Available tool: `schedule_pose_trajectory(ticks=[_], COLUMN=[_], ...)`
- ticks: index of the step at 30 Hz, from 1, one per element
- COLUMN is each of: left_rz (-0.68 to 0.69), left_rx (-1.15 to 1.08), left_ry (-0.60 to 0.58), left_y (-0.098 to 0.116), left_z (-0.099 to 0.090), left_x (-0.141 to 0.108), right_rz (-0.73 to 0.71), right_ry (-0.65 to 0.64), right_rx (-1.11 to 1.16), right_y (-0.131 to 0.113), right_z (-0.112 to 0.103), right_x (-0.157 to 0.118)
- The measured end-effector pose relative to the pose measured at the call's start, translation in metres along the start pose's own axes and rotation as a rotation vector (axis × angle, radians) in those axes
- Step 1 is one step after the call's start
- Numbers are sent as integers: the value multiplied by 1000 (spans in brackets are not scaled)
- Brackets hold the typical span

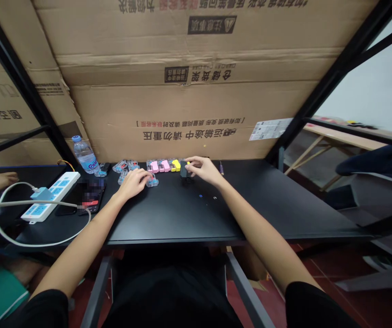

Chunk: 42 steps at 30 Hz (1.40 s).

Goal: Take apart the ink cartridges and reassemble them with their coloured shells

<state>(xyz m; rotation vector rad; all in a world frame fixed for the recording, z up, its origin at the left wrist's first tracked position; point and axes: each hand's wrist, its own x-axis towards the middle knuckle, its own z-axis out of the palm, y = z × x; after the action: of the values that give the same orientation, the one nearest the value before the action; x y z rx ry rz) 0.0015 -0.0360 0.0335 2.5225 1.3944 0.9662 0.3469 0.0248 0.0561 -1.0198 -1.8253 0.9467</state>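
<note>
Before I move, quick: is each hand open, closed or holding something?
Left hand: fingers curled at a small clear plastic piece; whether it grips cannot be told.
Right hand: closed, fingers holding a small dark block.

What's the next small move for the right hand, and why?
I'd probably have the right hand ease the dark piece slightly back: its fingers seem to grip it, and it appears to sit beside the yellow piece, a little nearer the person.
</note>
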Motion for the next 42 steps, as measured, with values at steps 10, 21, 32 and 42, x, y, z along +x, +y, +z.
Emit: schedule_pose_trajectory(ticks=[10, 21, 32, 42], left_rz=[34, -63, -38, -63], left_rx=[-330, -358, -317, -346], left_ry=[-91, -40, -77, -51], left_y=[41, 32, 34, 31], left_z=[16, 12, 12, 15], left_x=[-3, -1, -2, -2], right_rz=[-36, -18, 21, -123], right_ry=[-390, -268, -284, -356], right_rx=[211, -611, -712, -781], right_y=[-23, 2, 0, -11], right_z=[70, 3, 21, 31], right_x=[-21, -4, -7, -14])
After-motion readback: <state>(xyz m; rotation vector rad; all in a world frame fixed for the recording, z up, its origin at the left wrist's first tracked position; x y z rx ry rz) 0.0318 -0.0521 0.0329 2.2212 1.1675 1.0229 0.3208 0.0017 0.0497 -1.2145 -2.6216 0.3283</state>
